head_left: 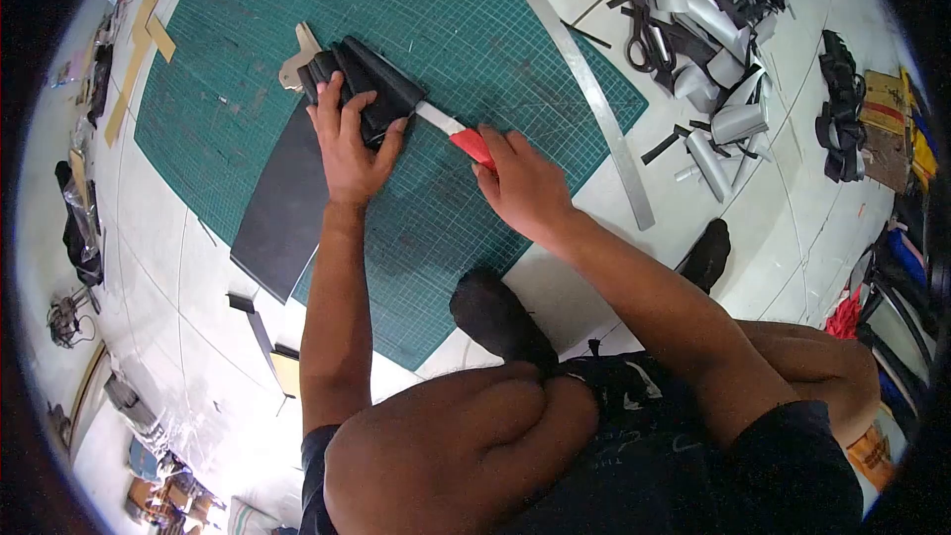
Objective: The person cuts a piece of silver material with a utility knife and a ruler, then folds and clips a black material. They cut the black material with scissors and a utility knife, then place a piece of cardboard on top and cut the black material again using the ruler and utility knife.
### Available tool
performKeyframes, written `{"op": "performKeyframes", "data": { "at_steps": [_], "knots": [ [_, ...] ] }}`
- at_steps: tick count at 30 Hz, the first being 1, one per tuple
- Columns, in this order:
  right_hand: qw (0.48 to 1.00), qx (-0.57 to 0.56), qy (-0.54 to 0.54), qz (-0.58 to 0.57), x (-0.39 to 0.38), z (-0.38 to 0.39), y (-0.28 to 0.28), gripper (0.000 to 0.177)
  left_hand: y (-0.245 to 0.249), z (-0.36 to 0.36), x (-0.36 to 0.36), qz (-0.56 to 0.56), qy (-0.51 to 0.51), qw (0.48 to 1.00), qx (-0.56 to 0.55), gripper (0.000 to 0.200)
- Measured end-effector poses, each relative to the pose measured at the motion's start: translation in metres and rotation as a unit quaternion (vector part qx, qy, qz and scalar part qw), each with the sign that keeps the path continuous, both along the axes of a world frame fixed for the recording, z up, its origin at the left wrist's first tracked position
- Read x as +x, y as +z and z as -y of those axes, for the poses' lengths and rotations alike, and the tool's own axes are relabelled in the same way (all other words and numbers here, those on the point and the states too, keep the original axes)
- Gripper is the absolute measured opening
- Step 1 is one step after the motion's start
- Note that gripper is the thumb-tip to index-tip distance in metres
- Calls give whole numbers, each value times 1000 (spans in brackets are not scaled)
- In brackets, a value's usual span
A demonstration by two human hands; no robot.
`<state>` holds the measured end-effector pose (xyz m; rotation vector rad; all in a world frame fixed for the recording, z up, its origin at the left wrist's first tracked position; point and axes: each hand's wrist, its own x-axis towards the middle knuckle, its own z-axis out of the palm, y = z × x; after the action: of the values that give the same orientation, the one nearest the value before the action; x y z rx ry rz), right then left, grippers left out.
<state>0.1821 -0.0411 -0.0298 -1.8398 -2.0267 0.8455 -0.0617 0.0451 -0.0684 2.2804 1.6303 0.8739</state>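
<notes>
- Folded black piece [371, 79], count 1: lies on the green cutting mat [475, 30], long axis running from upper left to lower right
- Left hand [347, 144], count 1: laid on top of the folded black piece, fingers spread and pressed down flat, not closed around it; this is the nearer hand
- Knife [466, 142], count 1, red handle: pale blade points up and left, its tip meeting the lower right end of the folded black piece, just beside the left thumb
- Right hand [525, 188], count 1: fingers wrapped around the knife handle, to the lower right of the piece
- Black sheet [282, 198], count 1: flat, partly under the left wrist
- Metal ruler [594, 99], count 1; scissors [644, 35], 1 pair: both well apart to the right
</notes>
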Motion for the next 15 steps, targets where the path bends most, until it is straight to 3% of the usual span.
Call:
{"op": "performKeyframes", "data": {
  "at_steps": [15],
  "knots": [
    [1000,4,10,8,-12,-36,1,48,-4,-1,6,-76,3,997,-8,52]
  ]
}}
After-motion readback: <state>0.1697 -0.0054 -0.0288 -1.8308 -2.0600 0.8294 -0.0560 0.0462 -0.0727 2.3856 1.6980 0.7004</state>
